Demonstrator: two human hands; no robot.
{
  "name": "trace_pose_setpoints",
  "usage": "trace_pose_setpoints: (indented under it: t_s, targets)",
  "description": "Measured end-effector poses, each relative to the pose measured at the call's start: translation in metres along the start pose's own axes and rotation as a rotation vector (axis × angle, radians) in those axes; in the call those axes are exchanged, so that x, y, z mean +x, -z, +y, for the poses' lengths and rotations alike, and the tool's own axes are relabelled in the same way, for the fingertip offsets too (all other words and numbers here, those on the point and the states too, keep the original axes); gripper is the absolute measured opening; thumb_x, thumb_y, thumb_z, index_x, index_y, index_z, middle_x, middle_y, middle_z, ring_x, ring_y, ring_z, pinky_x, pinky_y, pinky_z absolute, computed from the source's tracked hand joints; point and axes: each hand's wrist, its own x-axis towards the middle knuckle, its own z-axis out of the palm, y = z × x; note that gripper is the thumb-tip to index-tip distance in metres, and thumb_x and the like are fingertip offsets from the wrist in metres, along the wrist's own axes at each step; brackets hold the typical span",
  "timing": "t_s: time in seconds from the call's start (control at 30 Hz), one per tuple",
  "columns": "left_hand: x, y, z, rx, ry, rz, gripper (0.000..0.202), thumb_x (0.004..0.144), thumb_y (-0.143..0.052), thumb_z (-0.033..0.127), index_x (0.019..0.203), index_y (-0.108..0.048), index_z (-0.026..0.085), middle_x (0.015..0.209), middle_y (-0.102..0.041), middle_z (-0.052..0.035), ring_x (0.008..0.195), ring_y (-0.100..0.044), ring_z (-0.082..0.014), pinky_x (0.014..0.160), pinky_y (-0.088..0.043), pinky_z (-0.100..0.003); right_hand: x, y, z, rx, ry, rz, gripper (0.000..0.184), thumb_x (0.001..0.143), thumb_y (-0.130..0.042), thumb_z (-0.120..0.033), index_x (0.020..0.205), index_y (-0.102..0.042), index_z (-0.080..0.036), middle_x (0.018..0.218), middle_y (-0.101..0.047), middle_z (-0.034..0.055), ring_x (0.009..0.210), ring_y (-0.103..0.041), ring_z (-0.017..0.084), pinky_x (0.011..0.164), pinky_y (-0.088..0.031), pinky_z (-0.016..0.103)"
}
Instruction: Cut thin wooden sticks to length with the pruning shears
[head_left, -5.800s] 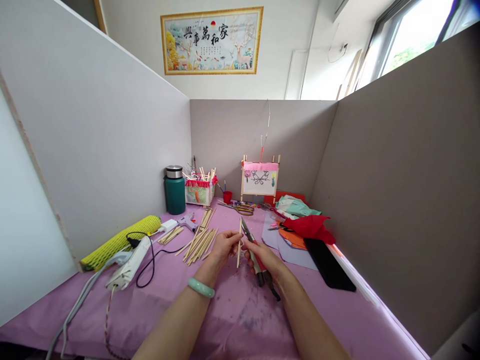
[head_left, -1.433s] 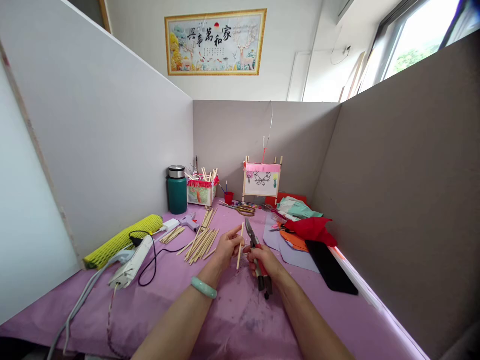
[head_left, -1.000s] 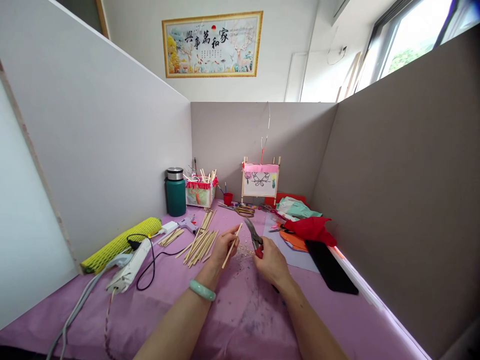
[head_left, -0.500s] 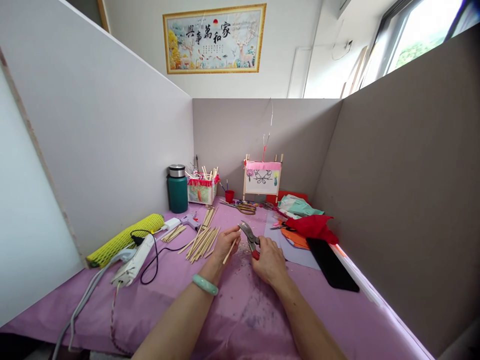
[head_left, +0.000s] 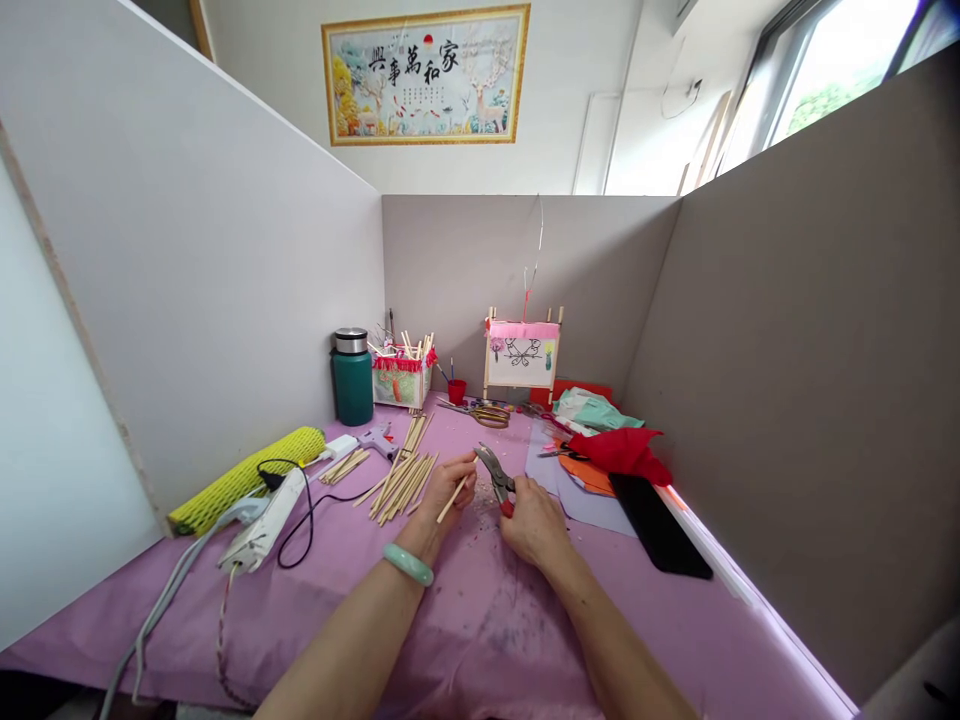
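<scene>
My left hand (head_left: 448, 487) is closed around a thin wooden stick (head_left: 451, 502), which slants up toward the cutter jaws. A pale green bangle (head_left: 408, 565) circles that wrist. In my right hand (head_left: 534, 522) is a pair of pruning shears (head_left: 495, 474) with red grips, its metal jaws beside the stick's upper end. Whether the blades touch the stick, I cannot tell. Left of my left hand lies a loose pile of similar sticks (head_left: 405, 488) on the purple tablecloth (head_left: 480, 620).
To the left are a power strip (head_left: 262, 520) with cables, a yellow mesh-wrapped roll (head_left: 247, 480), a glue gun (head_left: 377, 440) and a green bottle (head_left: 352, 380). Scissors (head_left: 484, 413) lie behind my hands. At right are red cloth (head_left: 622, 455) and a black phone-like slab (head_left: 660, 525). Partitions enclose the table.
The stick in my left hand has tilted and shifted slightly up and left. Both hands keep their holds; the whole view has moved a little.
</scene>
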Motion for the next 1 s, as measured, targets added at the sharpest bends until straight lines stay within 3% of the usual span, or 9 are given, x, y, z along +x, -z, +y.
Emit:
trace_pose_setpoints:
  t_s: [0.3,0.4,0.63,0.87,1.0]
  targets:
    - [0.0014,0.0053,0.0006,-0.028,0.009,-0.022,0.044,0.065,-0.066,0.021,0.107,-0.058,0.011,0.044,-0.041,0.0117,0.031,-0.02,-0.0022,0.035,-0.008,-0.02,0.0011,0.0041,0.0014,0.001,-0.016,-0.018,0.017,0.081,-0.052,-0.021,0.096,-0.058,-0.018,0.091,-0.071,0.0101,0.082,-0.067,0.025,0.064,-0.035,0.03]
    - [0.0016,0.0043,0.0018,-0.04,0.016,-0.021,0.043,0.065,-0.064,0.021,0.106,-0.057,0.011,0.044,-0.041,0.0117,0.03,-0.02,-0.0024,0.035,-0.008,-0.02,0.0013,0.0057,0.0037,0.018,-0.012,0.003,0.017,0.082,-0.05,-0.023,0.097,-0.058,-0.019,0.096,-0.069,0.0095,0.085,-0.065,0.023,0.066,-0.035,0.029]
    - [0.0032,0.0066,-0.0009,-0.056,0.003,-0.01,0.035,0.065,-0.065,0.021,0.097,-0.054,0.014,0.044,-0.042,0.0122,0.03,-0.02,-0.0023,0.034,-0.008,-0.02,-0.0014,0.0003,0.0024,0.021,0.019,0.079,0.042,0.079,-0.052,-0.024,0.12,-0.054,-0.017,0.116,-0.06,0.013,0.109,-0.054,0.027,0.083,-0.036,0.033]
    - [0.0021,0.0041,0.0012,-0.045,0.008,-0.009,0.03,0.064,-0.066,0.021,0.09,-0.052,0.016,0.044,-0.041,0.0127,0.03,-0.02,-0.0021,0.035,-0.008,-0.02,-0.0032,-0.002,-0.0011,-0.009,0.019,0.089,0.047,0.079,-0.053,-0.025,0.125,-0.051,-0.016,0.118,-0.06,0.014,0.109,-0.052,0.028,0.085,-0.035,0.035]
    - [0.0005,0.0019,0.0018,-0.034,-0.013,-0.009,0.03,0.062,-0.069,0.022,0.088,-0.054,0.015,0.044,-0.042,0.0119,0.03,-0.021,-0.0015,0.035,-0.008,-0.02,-0.0039,-0.0013,-0.0002,-0.015,0.05,0.097,0.061,0.075,-0.056,-0.021,0.134,-0.043,-0.017,0.119,-0.06,0.0129,0.109,-0.052,0.028,0.085,-0.034,0.036]
